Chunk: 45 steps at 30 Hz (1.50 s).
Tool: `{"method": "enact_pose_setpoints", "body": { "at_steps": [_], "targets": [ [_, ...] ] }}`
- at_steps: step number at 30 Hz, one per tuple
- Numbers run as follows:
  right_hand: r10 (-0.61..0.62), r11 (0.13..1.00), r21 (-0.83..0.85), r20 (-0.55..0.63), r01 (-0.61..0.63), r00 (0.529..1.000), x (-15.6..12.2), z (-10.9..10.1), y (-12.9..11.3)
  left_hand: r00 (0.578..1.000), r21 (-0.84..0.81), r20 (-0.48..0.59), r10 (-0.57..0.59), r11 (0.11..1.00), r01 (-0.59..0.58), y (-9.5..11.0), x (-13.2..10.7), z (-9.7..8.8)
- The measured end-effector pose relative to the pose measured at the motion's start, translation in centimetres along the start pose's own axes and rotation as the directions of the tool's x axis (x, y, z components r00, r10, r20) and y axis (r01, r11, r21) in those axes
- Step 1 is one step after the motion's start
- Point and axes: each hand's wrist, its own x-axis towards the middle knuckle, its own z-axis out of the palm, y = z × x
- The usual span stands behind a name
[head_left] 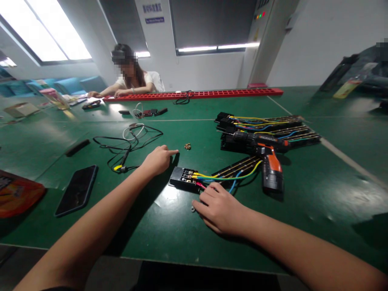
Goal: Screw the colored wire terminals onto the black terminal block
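My left hand (157, 160) has its index finger stretched out, the others curled, with nothing seen in it. Its fingertip points at a little heap of brass-coloured screws (188, 146), a short gap away. My right hand (220, 208) rests on the table with fingers apart, beside the red-sleeved wire end (200, 185). One fingertip lies by a small metal nut or washer (192, 209). Between the hands sits a black terminal block (185, 178), joined by yellow-green, blue and red wires to a dark slotted strip (239, 166). Whether the right fingers press the wire is unclear.
A black and orange cordless drill (269, 161) lies against several wired strips (266, 123) on the right. At left are a phone (77, 190), tangled cables (129, 145) and an orange bag (18, 194). A person (131, 76) sits behind a red rail (194, 95).
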Motion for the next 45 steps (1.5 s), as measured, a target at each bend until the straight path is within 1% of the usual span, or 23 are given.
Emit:
{"method": "enact_pose_setpoints", "body": {
  "at_steps": [3,6,12,16,19,25,30,34,38,41,45],
  "targets": [
    [-0.004,1.0,0.005,-0.004,0.004,1.0,0.0,0.1,0.1,0.999,0.002,0.032,-0.009,1.0,0.008,0.1,-1.3,-0.6],
    [-0.001,1.0,0.01,0.005,0.001,1.0,0.0,0.1,0.1,0.999,0.001,0.04,-0.016,1.0,0.016,0.5,-2.3,-1.4],
    [0.007,1.0,0.013,0.028,-0.008,1.0,0.0,-0.1,-0.1,0.996,-0.015,0.09,-0.027,0.999,0.029,1.3,-3.0,-2.3],
    [0.002,1.0,-0.003,0.023,-0.002,1.0,-0.1,-0.1,0.0,0.985,-0.007,0.154,-0.072,0.997,0.073,1.7,-3.4,-2.5],
    [0.0,1.0,-0.004,0.013,0.0,1.0,-0.1,0.0,0.1,0.979,0.001,0.179,-0.101,0.995,0.103,2.0,-3.8,-2.4],
    [0.002,1.0,0.011,0.003,-0.002,1.0,0.0,0.2,0.2,0.974,0.014,0.21,-0.087,0.996,0.086,1.9,-4.3,-2.3],
    [0.003,1.0,0.015,-0.004,-0.003,1.0,0.1,0.2,0.2,0.971,0.006,0.221,-0.096,0.995,0.097,1.4,-4.1,-2.5],
    [-0.005,1.0,0.004,-0.022,0.005,1.0,0.2,0.3,0.2,0.969,-0.013,0.209,-0.132,0.99,0.138,1.5,-3.8,-2.7],
    [-0.005,1.0,0.01,-0.008,0.005,1.0,0.2,0.2,0.1,0.955,-0.008,0.171,-0.244,0.968,0.249,2.2,-4.2,-2.4],
    [0.003,1.0,0.019,0.005,-0.003,1.0,0.3,0.1,0.2,0.953,-0.011,0.096,-0.288,0.957,0.29,2.6,-4.8,-1.6],
    [0.001,1.0,0.023,0.008,-0.001,1.0,0.3,0.1,0.3,0.96,-0.079,-0.003,-0.278,0.958,0.277,2.7,-5.4,-0.4]
  ]
}}
